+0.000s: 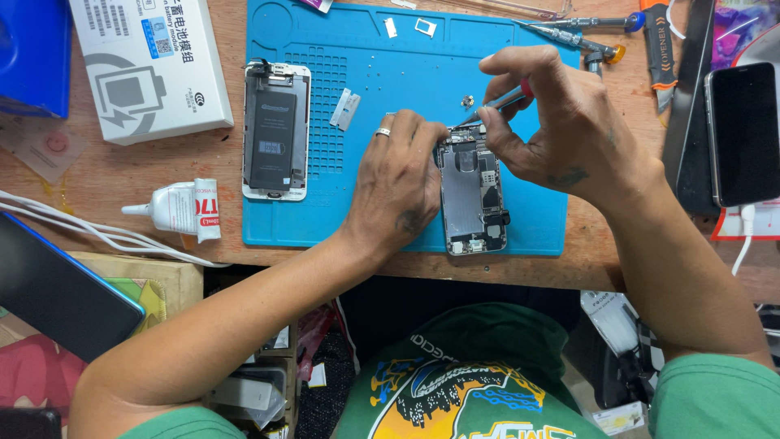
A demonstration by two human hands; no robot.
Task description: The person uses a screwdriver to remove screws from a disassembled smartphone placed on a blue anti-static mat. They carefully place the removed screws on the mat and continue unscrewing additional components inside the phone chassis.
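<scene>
Pressing on the opened phone (471, 195) at the blue mat's (366, 219) lower right, the left hand (398, 183) lies with its fingers flat, gripping nothing. Right hand (552, 118) pinches a screwdriver (500, 103), tip at the phone's top edge. Beside them lies a second phone (275, 130) with its battery showing.

Bright, even overhead light, colours saturated. Shadows soft and short: faint one under left hand (398, 183) on blue mat (366, 219), darker gap under desk edge. Mild glare on dark phone screen (743, 130) at right, white box (150, 65) near clipping. Centre sharp; slight wide-angle stretch and softness toward corners. No motion blur.
</scene>
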